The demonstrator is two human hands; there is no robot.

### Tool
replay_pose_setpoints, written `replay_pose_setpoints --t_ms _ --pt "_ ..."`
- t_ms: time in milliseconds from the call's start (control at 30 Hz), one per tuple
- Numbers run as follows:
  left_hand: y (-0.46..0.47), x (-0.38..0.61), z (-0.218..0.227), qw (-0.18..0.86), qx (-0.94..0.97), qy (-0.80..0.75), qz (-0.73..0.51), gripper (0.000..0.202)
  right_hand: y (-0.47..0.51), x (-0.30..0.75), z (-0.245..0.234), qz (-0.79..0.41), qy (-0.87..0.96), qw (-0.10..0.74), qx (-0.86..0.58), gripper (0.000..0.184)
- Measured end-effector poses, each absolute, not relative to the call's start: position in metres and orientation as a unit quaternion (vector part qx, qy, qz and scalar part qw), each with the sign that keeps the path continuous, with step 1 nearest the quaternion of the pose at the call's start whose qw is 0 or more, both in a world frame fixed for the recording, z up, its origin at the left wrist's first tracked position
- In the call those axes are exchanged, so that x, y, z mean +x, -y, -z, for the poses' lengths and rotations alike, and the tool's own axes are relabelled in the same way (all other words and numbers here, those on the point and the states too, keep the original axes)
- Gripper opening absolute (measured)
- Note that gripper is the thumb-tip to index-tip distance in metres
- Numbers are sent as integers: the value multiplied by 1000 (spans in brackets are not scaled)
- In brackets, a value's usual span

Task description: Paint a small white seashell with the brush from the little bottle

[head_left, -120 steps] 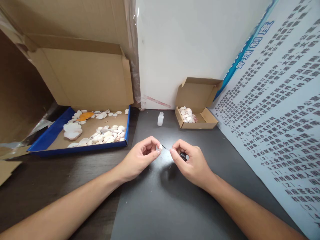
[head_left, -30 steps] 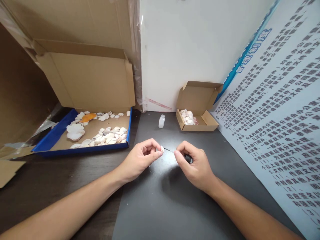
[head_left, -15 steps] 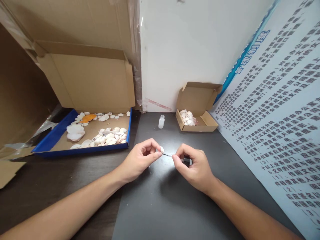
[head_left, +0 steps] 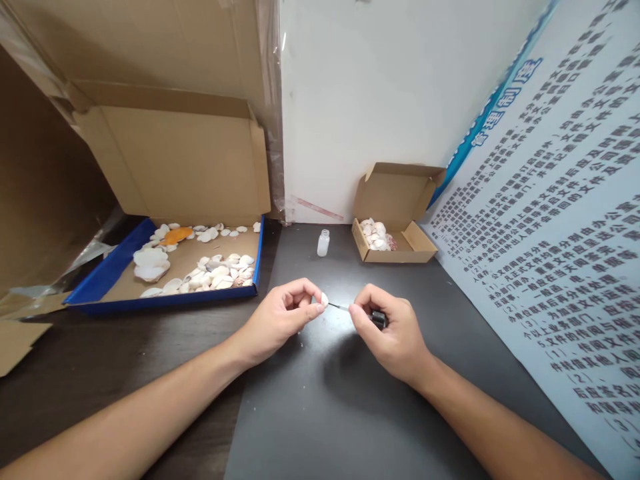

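Between thumb and fingers, my left hand pinches a small white seashell above the dark table. My right hand is closed around a small brush with a black cap, its thin dark tip pointing left at the shell. The tip is at or very near the shell's edge; contact is too small to tell. Beyond both hands stands a small white bottle, uncapped and upright.
A blue-edged cardboard box at left holds several shells and an orange shell. At the back right, a smaller open box contains shells. A white panel and a printed poster stand behind and to the right.
My right hand has shifted slightly to the right with the brush, and more of the black cap shows. The shell in my left hand has turned slightly.
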State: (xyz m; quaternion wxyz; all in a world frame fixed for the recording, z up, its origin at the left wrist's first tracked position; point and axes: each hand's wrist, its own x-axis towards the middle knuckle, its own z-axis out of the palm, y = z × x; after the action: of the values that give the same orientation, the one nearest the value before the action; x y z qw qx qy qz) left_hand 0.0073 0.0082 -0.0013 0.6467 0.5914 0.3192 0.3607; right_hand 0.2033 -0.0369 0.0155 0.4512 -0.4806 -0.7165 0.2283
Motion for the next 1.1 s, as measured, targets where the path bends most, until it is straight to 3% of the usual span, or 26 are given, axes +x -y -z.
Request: replay_pose_setpoints --t_ms 233,1100 --pt "-6 7 -2 781 478 -261 -306 19 36 202 -13 -243 723 423 -488 18" --pt "-6 7 -2 771 508 -268 -276 26 40 203 -16 -239 713 456 -475 11"
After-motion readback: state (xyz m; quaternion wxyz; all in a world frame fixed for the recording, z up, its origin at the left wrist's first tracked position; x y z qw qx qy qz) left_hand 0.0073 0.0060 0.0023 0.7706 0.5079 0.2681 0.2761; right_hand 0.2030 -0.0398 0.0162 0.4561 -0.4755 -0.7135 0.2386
